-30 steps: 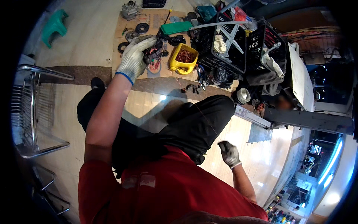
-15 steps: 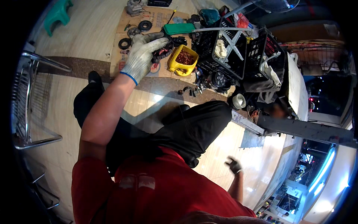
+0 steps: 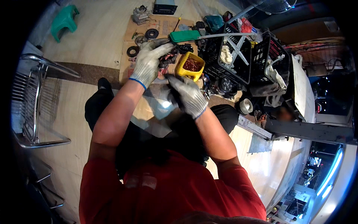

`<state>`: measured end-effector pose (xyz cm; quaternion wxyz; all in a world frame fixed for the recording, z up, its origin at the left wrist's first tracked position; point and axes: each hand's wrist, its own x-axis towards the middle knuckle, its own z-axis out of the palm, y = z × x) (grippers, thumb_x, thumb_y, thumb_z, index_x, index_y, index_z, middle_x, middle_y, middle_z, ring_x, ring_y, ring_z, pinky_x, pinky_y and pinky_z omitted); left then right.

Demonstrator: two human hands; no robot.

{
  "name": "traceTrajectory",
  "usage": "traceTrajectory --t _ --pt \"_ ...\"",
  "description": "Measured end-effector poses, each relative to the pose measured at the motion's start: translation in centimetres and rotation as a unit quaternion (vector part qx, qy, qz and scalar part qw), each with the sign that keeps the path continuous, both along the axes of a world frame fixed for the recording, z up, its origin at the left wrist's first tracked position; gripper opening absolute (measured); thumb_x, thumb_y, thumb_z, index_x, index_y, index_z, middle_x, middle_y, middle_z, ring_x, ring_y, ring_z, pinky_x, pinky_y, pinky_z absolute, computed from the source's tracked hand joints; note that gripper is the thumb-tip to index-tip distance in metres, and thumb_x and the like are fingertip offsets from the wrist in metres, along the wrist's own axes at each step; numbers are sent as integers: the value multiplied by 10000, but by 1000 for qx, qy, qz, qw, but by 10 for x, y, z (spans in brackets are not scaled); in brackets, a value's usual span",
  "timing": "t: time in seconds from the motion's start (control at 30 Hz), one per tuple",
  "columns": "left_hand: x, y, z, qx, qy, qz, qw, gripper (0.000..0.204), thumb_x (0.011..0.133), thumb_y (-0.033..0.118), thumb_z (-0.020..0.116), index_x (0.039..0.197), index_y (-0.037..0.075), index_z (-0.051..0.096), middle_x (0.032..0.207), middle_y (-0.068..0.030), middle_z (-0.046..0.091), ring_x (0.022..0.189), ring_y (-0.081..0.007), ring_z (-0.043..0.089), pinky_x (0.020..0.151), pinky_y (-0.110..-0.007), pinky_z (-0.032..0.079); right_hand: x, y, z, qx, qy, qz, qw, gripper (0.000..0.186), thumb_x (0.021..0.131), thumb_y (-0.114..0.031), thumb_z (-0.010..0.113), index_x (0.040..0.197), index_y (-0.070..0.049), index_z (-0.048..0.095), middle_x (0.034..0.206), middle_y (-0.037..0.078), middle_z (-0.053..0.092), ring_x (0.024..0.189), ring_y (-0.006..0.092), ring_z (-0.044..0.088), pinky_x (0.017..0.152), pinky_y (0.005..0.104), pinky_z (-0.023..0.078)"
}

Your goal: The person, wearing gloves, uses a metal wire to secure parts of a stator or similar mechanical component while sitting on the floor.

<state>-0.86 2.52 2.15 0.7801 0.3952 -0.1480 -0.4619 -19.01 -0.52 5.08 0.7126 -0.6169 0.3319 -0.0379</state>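
My left hand (image 3: pixel 148 59), in a whitish knitted glove with a blue cuff, is closed round a dark ring-shaped part with reddish copper windings (image 3: pixel 168 59). The fingers hide much of that part, which is held above the cardboard. My right hand (image 3: pixel 188 95), in the same kind of glove with dark, soiled fingers, is just below and to the right of it. Motion smears its fingers, so I cannot tell whether anything is in them. Beside both hands stands a cut-open yellow plastic jug (image 3: pixel 199 71) with copper-coloured scraps (image 3: pixel 192 64) inside.
Cardboard sheets (image 3: pixel 164 28) on the floor carry black rings (image 3: pixel 151 34), a green case (image 3: pixel 185 36) and a metal housing (image 3: pixel 141 15). Black plastic crates (image 3: pixel 238 71) stand to the right. A green stool (image 3: pixel 64 22) and metal-framed chair (image 3: pixel 37 100) are at left.
My right hand has come from the far lower right up to beside the left hand. The left hand stays closed on the wound part. The whole view has shifted slightly.
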Motion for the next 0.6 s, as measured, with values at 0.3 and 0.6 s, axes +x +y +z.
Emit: traceTrajectory --t 0.3,0.6 --pt "86 6 -87 32 -12 90 995 388 987 262 511 1261 -3 584 1165 -136 642 1105 -250 592 999 -354 454 -256 14 -11 -500 341 11 796 309 941 -353 602 1097 -103 695 901 204 694 787 358 683 666 417 556" --pt "102 -16 -72 56 24 -68 996 308 947 201 630 1150 -31 611 901 -82 661 633 -114 528 549 -232 420 -547 123 -18 -320 620 -143 702 383 960 -480 504 1119 -181 683 1059 108 704 962 323 670 798 423 530"
